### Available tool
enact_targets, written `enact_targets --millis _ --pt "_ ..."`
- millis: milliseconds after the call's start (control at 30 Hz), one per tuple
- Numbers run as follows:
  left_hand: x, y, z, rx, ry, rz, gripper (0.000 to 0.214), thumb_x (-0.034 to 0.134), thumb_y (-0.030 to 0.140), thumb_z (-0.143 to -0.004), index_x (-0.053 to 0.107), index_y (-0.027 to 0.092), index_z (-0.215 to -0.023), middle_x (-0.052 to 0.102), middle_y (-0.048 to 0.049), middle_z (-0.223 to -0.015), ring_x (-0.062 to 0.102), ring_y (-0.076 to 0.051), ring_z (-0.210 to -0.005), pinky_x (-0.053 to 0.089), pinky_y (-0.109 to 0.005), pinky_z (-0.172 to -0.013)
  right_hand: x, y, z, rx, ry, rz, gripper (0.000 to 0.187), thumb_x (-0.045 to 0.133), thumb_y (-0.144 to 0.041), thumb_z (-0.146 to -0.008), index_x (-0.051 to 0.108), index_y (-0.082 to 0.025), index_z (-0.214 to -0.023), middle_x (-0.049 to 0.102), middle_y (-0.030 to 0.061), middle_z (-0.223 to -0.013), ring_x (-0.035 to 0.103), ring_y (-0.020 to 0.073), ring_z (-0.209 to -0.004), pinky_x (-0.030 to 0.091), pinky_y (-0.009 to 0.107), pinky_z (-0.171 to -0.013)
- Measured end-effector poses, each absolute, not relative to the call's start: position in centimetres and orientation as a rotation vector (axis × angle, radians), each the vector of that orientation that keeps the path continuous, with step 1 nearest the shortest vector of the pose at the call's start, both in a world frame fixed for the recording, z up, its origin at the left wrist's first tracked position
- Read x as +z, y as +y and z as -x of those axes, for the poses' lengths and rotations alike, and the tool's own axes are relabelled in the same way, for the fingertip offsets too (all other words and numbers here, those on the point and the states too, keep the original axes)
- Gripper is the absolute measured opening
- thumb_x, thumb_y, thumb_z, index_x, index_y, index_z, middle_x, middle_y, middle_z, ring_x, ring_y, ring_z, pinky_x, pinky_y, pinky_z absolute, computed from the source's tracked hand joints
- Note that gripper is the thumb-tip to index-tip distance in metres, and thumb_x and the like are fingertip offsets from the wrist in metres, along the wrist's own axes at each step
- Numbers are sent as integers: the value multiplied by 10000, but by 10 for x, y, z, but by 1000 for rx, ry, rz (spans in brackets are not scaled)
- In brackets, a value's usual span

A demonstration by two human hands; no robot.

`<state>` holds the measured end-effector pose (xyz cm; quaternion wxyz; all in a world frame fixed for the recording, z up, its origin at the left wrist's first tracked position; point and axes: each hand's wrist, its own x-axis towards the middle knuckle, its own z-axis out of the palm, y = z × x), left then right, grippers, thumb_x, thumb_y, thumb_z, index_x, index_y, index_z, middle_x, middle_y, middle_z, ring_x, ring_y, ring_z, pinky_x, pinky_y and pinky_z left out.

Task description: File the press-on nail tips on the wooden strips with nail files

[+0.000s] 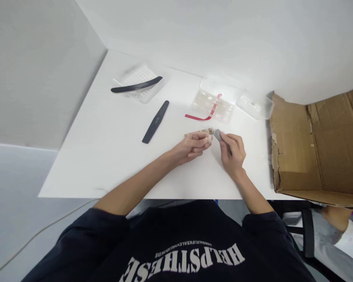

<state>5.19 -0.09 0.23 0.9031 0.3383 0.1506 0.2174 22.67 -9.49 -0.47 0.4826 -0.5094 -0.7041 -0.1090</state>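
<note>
Over the middle of the white table (111, 156), my left hand (194, 147) is closed in a pinch on a thin tan stick (199, 132) with a small pale piece at its tip. My right hand (233, 150) is closed around a small grey file (218, 135), whose end touches the tip of the stick. Both hands hover just above the tabletop, close together.
A black nail file (155, 121) lies on the table to the left; another (137, 85) rests across a clear tray (141, 80). Clear plastic boxes (213, 102) (255, 105) and a red strip (200, 116) sit behind the hands. An open cardboard box (317, 145) stands at the right.
</note>
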Motion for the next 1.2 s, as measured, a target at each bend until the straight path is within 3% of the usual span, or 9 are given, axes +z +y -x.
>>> enact_targets --millis 300,467,633,833,1000,1200 --pt "3 -2 -53 461 340 -717 437 956 416 -751 637 118 -741 517 68 -674 248 21 -418 225 -89 -292 -2 -93 -227 -316 -1684 1323 430 588 -107 -1035 645 -275 -1426 695 75 -1047 712 189 -917 635 334 -736" --pt "0 -1 -53 468 339 -711 431 964 424 -731 673 112 -797 551 56 -688 252 19 -413 214 -102 -287 2 -97 -220 -285 -1755 1242 487 593 -93 -1025 607 -291 -1470 710 69 -1062 718 185 -911 637 321 -720" --pt "1 -1 -52 466 324 -682 371 952 339 -733 652 122 -757 429 92 -583 220 5 -405 196 -108 -292 2 -102 -219 -239 -1810 1122 567 613 -65 -1002 576 -308 -1513 719 63 -1064 703 172 -878 604 288 -652" --pt "2 -1 -52 417 315 -716 407 949 401 -749 671 106 -790 547 47 -681 246 18 -407 200 -110 -286 3 -98 -223 -301 -1731 1211 567 599 -75 -1014 576 -322 -1524 717 64 -1066 706 182 -892 618 303 -680" --pt "6 3 -49 465 304 -687 412 962 388 -745 656 113 -760 446 89 -590 217 14 -401 216 -89 -289 1 -102 -221 -167 -1837 1090 639 597 -34 -997 537 -323 -1564 716 66 -1066 702 174 -892 607 282 -659" --pt "3 2 -50 386 278 -731 418 967 413 -731 703 102 -817 592 44 -678 246 27 -367 220 -105 -268 -1 -101 -224 -266 -1770 1167 638 588 -63 -1014 518 -351 -1580 718 67 -1082 697 180 -888 608 299 -675"
